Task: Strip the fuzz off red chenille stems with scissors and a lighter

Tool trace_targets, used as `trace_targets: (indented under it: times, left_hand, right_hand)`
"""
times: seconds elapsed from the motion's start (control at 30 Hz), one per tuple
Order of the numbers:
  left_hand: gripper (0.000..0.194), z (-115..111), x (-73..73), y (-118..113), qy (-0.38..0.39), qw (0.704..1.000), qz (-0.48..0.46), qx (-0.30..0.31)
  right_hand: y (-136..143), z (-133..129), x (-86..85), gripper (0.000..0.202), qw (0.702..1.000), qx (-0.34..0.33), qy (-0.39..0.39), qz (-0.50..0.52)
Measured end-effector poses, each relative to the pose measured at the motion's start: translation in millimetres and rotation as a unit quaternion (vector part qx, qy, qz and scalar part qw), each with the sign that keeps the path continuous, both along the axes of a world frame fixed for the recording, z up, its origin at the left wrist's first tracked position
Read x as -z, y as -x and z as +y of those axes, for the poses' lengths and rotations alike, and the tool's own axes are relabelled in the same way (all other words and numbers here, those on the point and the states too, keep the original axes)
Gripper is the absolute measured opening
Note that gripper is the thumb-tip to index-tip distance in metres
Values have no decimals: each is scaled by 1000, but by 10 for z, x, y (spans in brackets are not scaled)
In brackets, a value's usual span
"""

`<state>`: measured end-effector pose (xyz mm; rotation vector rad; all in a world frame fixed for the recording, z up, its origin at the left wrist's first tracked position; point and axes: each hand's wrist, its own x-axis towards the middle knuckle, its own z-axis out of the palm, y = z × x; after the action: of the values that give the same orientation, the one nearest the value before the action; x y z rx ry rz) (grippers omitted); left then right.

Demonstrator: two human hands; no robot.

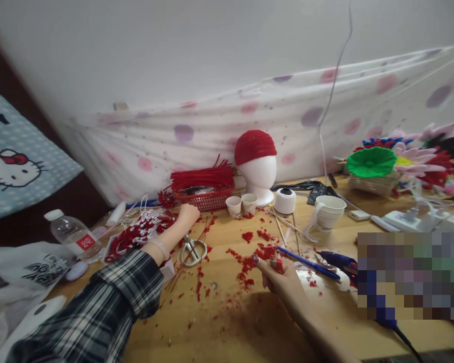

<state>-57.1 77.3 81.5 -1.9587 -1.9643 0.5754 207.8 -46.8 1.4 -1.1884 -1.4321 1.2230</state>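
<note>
My left hand [188, 218] reaches across the table to the front of the red plastic basket [212, 202], which is filled with red fuzzy stems [202, 177]. Its fingers are curled down and partly hidden, so what they pinch cannot be made out. White-handled scissors [194, 253] lie just below that hand, beside thin red stems. Over the littered middle of the table, my right hand [282, 282] is closed around a small red object [277, 265], possibly a lighter, with the thumb pointing left. Red fuzz scraps [247, 262] are scattered beside it.
A white foam head [258, 176] in a red wrap stands at the back, near paper cups [233, 206] and a white spool [285, 201]. Blue-handled hot tools [336, 260] and a power strip [401, 220] are at right. A bottle [75, 237] stands left.
</note>
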Motion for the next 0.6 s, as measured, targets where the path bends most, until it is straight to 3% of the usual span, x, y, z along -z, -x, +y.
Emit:
trace_targets:
  times: [0.17, 0.37, 0.6]
  left_hand:
    - [35, 184, 184, 4, 16, 999, -6, -47]
    - [35, 324, 285, 48, 28, 996, -17, -87]
    - [35, 390, 254, 33, 36, 993, -56, -95]
  right_hand:
    - [-35, -47, -23, 57, 1000, -4, 0, -21]
    - [-46, -45, -74, 52, 1000, 9, 26, -1]
    - [-128, -64, -70, 50, 989, 114, -8, 89]
